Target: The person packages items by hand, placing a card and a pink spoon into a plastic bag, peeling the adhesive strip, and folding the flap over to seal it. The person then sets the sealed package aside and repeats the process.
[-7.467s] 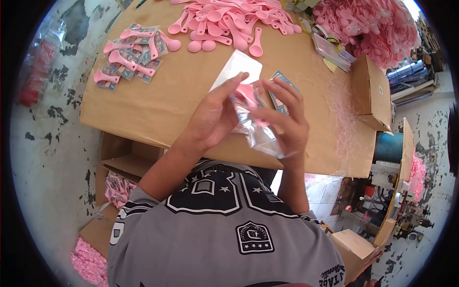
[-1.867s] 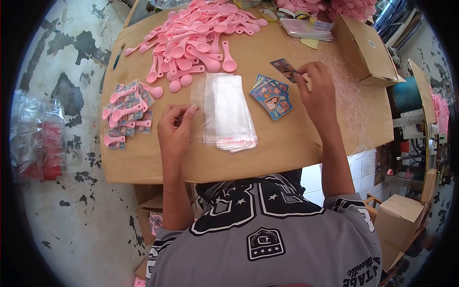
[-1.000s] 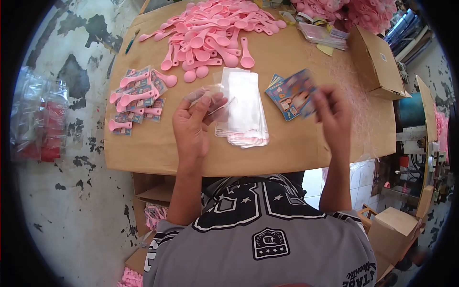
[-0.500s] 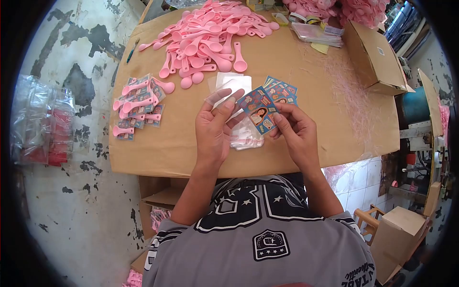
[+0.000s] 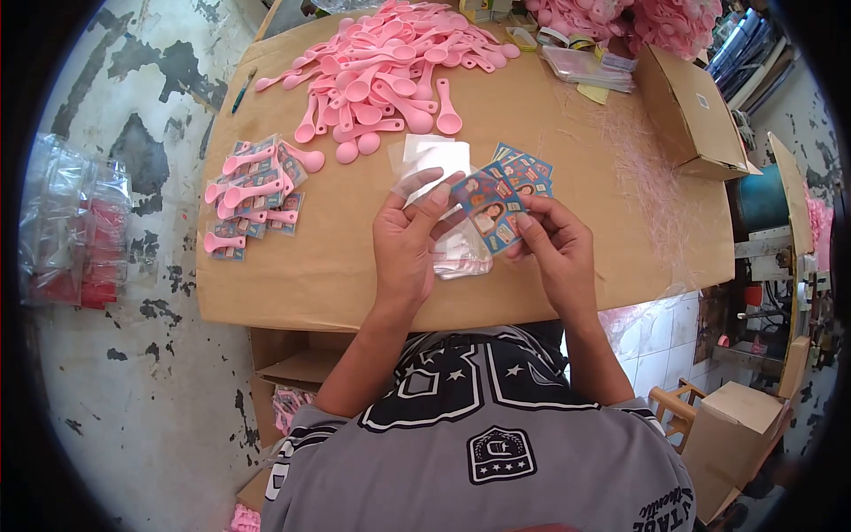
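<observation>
My left hand point(image 5: 408, 235) pinches a small clear plastic bag point(image 5: 418, 186) between thumb and fingers. In my right hand point(image 5: 558, 248), thumb and fingers grip a blue printed card point(image 5: 490, 215). The card's left edge meets the bag at my left fingertips; how far it sits inside is hard to tell. Under my hands lies a stack of clear bags point(image 5: 463, 264), partly hidden. More blue cards point(image 5: 530, 170) are fanned out just beyond my right hand. A heap of pink measuring spoons point(image 5: 381, 75) covers the far side of the table.
Bagged pink spoons with cards point(image 5: 257, 191) lie at the table's left, below a pen point(image 5: 242, 91). An open cardboard box point(image 5: 696, 115) stands at the right edge. Tape rolls and a plastic-sheet stack point(image 5: 585, 69) are at the back. Pinkish plastic strands point(image 5: 651, 186) litter the right side.
The card has tilted and shifted slightly down and right. Both hands have moved a little right, with the bag and card still held.
</observation>
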{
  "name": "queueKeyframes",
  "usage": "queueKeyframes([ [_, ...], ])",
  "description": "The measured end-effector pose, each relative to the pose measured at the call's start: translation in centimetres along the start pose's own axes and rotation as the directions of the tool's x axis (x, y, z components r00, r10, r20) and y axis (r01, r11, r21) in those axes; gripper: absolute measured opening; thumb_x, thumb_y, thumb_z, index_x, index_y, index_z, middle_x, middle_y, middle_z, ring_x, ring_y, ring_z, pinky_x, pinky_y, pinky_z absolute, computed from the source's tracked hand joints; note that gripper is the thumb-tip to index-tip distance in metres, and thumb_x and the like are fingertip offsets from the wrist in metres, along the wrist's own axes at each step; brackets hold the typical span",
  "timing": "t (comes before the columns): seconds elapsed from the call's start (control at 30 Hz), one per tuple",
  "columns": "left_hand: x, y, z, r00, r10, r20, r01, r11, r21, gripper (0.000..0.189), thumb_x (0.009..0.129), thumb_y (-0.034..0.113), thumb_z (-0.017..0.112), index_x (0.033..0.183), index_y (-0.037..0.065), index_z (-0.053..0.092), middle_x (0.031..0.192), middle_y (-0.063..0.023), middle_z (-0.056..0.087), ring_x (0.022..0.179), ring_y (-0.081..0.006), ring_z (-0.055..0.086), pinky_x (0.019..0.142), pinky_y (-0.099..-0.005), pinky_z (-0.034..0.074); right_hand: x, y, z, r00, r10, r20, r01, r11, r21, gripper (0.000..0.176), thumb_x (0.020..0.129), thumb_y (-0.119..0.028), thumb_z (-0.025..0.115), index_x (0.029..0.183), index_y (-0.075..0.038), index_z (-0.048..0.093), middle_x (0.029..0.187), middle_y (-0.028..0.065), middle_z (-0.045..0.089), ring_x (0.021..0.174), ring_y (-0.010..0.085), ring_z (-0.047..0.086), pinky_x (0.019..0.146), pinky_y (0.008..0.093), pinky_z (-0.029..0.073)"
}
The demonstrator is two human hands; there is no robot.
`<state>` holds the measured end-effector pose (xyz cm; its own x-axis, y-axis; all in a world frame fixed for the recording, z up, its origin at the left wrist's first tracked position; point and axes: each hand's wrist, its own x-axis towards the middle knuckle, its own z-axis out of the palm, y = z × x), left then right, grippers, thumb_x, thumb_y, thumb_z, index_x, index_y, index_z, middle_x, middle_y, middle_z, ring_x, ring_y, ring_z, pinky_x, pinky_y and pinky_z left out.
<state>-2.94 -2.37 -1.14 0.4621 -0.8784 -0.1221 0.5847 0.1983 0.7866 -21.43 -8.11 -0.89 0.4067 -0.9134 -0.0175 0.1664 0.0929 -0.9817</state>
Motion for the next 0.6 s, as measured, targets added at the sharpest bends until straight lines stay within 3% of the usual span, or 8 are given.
queueKeyframes([
  [0.07, -0.1, -0.5, -0.3, 1.000, -0.013, 0.027, 0.014, 0.999, -0.041, 0.034, 0.103, 0.008, 0.067, 0.133, -0.004, 0.058, 0.124, -0.0231, 0.072, 0.106, -0.0215, 0.074, 0.092, -0.0380, 0.062, 0.0, 0.0, 0.9, 1.000, 0.005, -0.013, -0.005, 1.000, 0.015, 0.027, 0.104, -0.007, 0.065, 0.128, 0.004, 0.066, 0.094, 0.0057, 0.070, 0.071, 0.0100, 0.066, 0.064, 0.0241, 0.055],
  [0.17, -0.4, -0.2, -0.1, 0.997, -0.032, 0.066, 0.035, 0.998, -0.043, 0.035, 0.103, 0.009, 0.066, 0.135, -0.003, 0.057, 0.128, -0.0204, 0.070, 0.113, -0.0204, 0.071, 0.095, -0.0374, 0.060, -0.2, -0.1, 0.4, 0.994, 0.064, 0.087, -0.058, 0.996, -0.074, 0.027, 0.103, -0.007, 0.066, 0.128, 0.004, 0.066, 0.090, 0.0048, 0.070, 0.070, 0.0103, 0.067, 0.064, 0.0240, 0.055],
  [0.27, -0.1, -0.3, -0.5, 0.996, -0.023, 0.086, 0.025, 0.999, -0.023, 0.033, 0.103, 0.008, 0.065, 0.133, -0.004, 0.059, 0.124, -0.0188, 0.072, 0.109, -0.0191, 0.072, 0.095, -0.0368, 0.060, 0.4, -0.3, -0.4, 0.977, 0.138, 0.164, -0.119, 0.985, -0.121, 0.027, 0.103, -0.008, 0.066, 0.127, 0.004, 0.067, 0.087, 0.0038, 0.070, 0.069, 0.0107, 0.067, 0.065, 0.0244, 0.056],
  [0.37, -0.2, -0.8, -0.8, 0.993, -0.047, 0.110, 0.052, 0.998, -0.046, 0.030, 0.103, 0.007, 0.066, 0.130, -0.003, 0.060, 0.119, -0.0163, 0.073, 0.106, -0.0181, 0.073, 0.094, -0.0351, 0.061, 1.0, -0.6, -0.1, 0.977, 0.109, 0.184, -0.102, 0.994, -0.044, 0.032, 0.102, -0.008, 0.067, 0.132, 0.003, 0.064, 0.089, 0.0035, 0.070, 0.073, 0.0111, 0.069, 0.068, 0.0246, 0.056],
  [0.47, -0.2, -0.7, -0.2, 0.998, -0.008, 0.064, 0.012, 0.998, -0.069, 0.029, 0.103, 0.008, 0.067, 0.129, -0.002, 0.061, 0.116, -0.0136, 0.074, 0.104, -0.0176, 0.073, 0.091, -0.0331, 0.061, 0.9, -0.3, 0.9, 0.996, 0.051, 0.075, -0.057, 0.996, 0.072, 0.031, 0.102, -0.009, 0.069, 0.129, 0.002, 0.063, 0.092, 0.0039, 0.070, 0.079, 0.0115, 0.070, 0.072, 0.0251, 0.058],
  [0.6, -0.2, -0.7, 0.7, 1.000, 0.011, 0.029, -0.008, 0.994, -0.108, 0.029, 0.103, 0.008, 0.068, 0.128, -0.003, 0.062, 0.105, -0.0114, 0.077, 0.091, -0.0150, 0.074, 0.082, -0.0315, 0.062, 0.8, 1.4, -0.2, 0.984, 0.134, 0.121, -0.149, 0.981, 0.121, 0.021, 0.101, -0.009, 0.071, 0.118, 0.000, 0.061, 0.097, 0.0051, 0.070, 0.084, 0.0124, 0.071, 0.075, 0.0261, 0.059],
])
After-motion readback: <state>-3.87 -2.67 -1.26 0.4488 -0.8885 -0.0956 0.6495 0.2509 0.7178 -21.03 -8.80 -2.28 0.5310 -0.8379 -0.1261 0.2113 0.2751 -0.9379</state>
